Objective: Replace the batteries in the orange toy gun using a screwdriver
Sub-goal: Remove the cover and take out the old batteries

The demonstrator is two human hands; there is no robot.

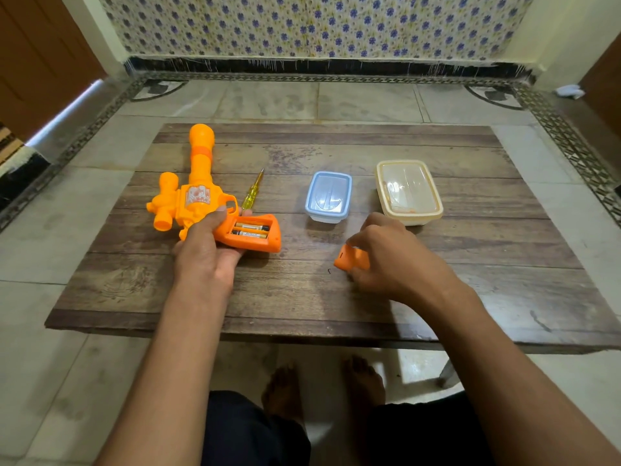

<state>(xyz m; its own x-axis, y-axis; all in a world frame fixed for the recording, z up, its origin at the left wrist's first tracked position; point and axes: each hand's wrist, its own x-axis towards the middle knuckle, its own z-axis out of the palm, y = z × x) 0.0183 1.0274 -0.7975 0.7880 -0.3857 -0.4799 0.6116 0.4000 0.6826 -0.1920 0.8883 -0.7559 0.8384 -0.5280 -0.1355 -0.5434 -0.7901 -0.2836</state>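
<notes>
Hidden or unclear, placed from the toy gun (201, 200):

- Gun grip: we lose its near side under the left hand (205, 253).
- Batteries (251, 230) in the open grip: two show; we cannot read their labels.
- Battery cover (351, 258), right of the gun: its right part sits under the right hand (393, 257).
- Dark speck (329, 271), just left of the cover: too small for us to tell what it is.
- Cream box (408, 191), far right of the gun: contents blurred through the lid.
- Table (336, 153): right near corner cut by the frame edge.
- White object (569, 91), on the floor far right beyond the gun: we cannot identify it.
</notes>
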